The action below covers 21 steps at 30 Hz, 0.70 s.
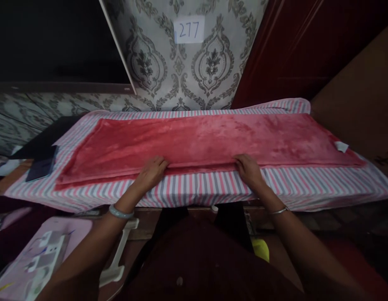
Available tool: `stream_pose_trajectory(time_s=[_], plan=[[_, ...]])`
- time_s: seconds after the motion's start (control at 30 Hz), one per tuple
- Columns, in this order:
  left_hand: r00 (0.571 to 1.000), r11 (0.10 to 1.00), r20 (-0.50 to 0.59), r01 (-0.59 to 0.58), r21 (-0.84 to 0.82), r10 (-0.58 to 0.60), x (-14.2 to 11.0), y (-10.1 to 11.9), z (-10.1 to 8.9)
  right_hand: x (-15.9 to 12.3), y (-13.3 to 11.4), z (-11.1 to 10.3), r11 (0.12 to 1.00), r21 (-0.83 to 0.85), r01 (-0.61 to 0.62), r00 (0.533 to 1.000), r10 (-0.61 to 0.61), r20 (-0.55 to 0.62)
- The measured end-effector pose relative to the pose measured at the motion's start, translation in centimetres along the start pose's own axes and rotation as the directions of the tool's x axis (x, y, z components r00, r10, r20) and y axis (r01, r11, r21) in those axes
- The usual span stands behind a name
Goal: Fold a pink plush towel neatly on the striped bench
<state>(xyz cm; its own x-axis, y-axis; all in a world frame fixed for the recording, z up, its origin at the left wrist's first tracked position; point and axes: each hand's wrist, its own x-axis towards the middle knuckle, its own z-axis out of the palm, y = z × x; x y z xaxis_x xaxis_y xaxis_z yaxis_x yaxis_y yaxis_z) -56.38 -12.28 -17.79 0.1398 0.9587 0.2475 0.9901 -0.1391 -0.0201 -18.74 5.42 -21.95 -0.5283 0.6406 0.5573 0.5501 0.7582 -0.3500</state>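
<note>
A long, folded red plush blanket point(187, 140) lies flat across a striped cloth point(194, 188) in white, pink and grey. Its near edge shows more than one layer. My left hand point(152, 170) is closed on that near edge, left of the middle, with the fingertips curled on the fabric. Further right, my right hand point(248, 169) grips the same edge, thumb and fingers together. Between the two hands the edge is slightly raised and a dark gap shows under the top layer. A small white tag point(341, 146) sticks out at the blanket's right end.
A dark phone point(41, 165) rests on the cloth's left end. A large black screen point(55, 42) hangs at the upper left. A power strip point(49, 251) lies on a pink surface at the lower left. A brown panel point(360, 83) stands close on the right.
</note>
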Motion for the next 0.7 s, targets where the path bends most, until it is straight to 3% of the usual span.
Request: stream_pose_trajectory(time_s=[0.1, 0.23, 0.37, 0.43, 0.5, 0.6, 0.7], plan=[[1.000, 1.000, -0.024, -0.001, -0.022, 0.000, -0.6, 0.3, 0.2, -0.3, -0.3, -0.3, 1.000, -0.002, -0.012, 0.999, 0.012, -0.035], [0.999, 0.998, -0.031, -0.041, -0.045, 0.039, -1.5, 0.4, 0.9, -0.9, -0.2, -1.3, 1.000, 0.008, 0.029, 0.999, -0.029, 0.045], [0.993, 0.997, -0.102, -0.064, -0.049, 0.059, -2.2, 0.6, 1.3, 0.2, -1.3, -1.3, 1.000, -0.023, -0.013, 0.999, 0.013, -0.033], [0.990, 0.997, -0.132, -0.065, -0.048, 0.059, -2.4, 0.8, 1.2, 2.0, -3.3, -0.3, 0.999, 0.034, 0.039, 0.998, -0.037, -0.049], [0.988, 0.996, -0.141, -0.069, -0.062, 0.059, -2.7, 1.1, 1.0, 4.2, -6.2, 1.3, 0.975, 0.151, 0.165, 0.986, -0.167, -0.004], [0.987, 0.989, -0.154, -0.058, -0.134, 0.037, -3.4, 1.7, 0.7, 7.4, -10.9, 4.2, 0.884, 0.340, 0.321, 0.923, -0.372, 0.097], [0.979, 0.956, -0.203, -0.030, -0.292, -0.031, -4.4, 1.9, 0.5, 9.0, -14.2, 7.6, 0.822, 0.438, 0.364, 0.861, -0.476, 0.177]])
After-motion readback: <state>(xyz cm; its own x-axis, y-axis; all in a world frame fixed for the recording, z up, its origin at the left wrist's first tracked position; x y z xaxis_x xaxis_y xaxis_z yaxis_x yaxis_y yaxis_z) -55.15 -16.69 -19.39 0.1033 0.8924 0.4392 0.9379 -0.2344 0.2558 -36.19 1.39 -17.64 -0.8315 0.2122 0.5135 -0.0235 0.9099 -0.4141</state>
